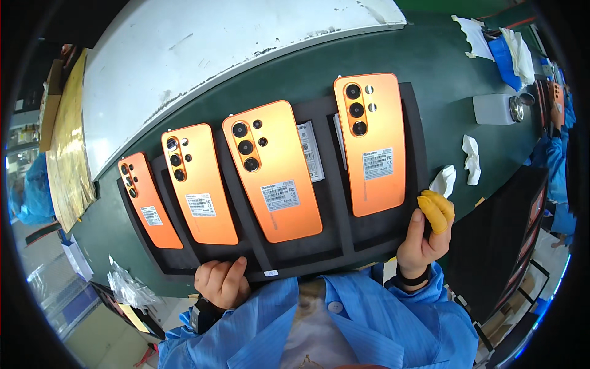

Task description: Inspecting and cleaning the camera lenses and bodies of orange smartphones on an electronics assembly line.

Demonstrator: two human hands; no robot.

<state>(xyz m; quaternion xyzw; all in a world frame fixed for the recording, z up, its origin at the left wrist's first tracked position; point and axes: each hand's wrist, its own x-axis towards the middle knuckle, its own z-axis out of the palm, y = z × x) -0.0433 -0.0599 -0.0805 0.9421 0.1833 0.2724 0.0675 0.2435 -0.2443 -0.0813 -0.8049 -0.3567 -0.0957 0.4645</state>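
A black compartmented tray (295,264) lies in front of me with orange phones in it, their backs up: a far-left phone (150,200), a second phone (200,184), a third phone (273,172) and a right-hand phone (372,144). Each has round camera lenses and a pale label. My left hand (222,283) is closed at the tray's front edge, its thumb along the rim. By the front right corner is my right hand (427,237), with yellow finger covers on two curled fingers and the thumb close to them; whatever they may pinch is hidden.
The tray rests on a green tabletop (430,55), with a white board (233,37) beyond. Crumpled tissues (471,160) and a clear bottle (496,109) lie right. Plastic wrap (129,286) sits left. At far right a person's hand holds a phone (557,95).
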